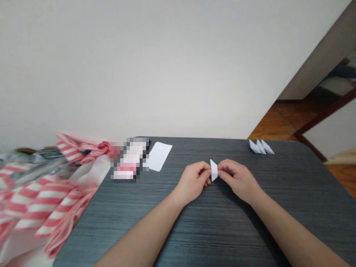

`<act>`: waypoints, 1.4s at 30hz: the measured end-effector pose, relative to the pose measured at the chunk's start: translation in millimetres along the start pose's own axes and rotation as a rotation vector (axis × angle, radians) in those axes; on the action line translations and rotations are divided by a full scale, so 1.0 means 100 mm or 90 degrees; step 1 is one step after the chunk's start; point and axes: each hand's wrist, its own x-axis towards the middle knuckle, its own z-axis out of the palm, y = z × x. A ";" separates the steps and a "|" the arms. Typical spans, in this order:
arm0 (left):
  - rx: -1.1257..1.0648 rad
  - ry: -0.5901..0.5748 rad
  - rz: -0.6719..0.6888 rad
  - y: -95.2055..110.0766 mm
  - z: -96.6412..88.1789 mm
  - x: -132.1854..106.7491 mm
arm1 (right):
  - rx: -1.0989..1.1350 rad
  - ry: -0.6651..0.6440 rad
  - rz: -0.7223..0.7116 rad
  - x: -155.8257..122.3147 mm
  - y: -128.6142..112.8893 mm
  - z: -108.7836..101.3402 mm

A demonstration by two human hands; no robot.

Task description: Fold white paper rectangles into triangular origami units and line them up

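Together, the left hand (192, 182) and right hand (242, 181) narrowly pinch the folded white paper (214, 171).

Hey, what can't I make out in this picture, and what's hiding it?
All in the head view:
Phone-like thing: details lost to pixelation.
Folded paper: far side turned away; pinched spots covered by the left hand and right hand.
Striped cloth: cut off by the left edge.
Dark shapes at far right: blurred, cut off by the right edge.
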 end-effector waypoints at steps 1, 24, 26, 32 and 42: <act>-0.005 0.000 -0.002 0.00 0.00 0.00 | 0.000 0.002 -0.001 0.00 0.00 0.00; 0.102 -0.073 0.090 0.08 -0.07 -0.02 | 0.093 0.053 0.002 -0.04 0.04 -0.07; 0.148 -0.090 0.116 0.08 -0.07 -0.03 | 0.087 0.026 -0.039 -0.03 0.02 -0.08; 0.044 -0.059 0.076 0.06 -0.05 -0.02 | 0.049 0.018 -0.074 0.00 0.00 -0.13; -0.093 0.070 -0.020 0.06 -0.02 0.05 | 0.031 0.107 0.000 0.00 0.06 -0.11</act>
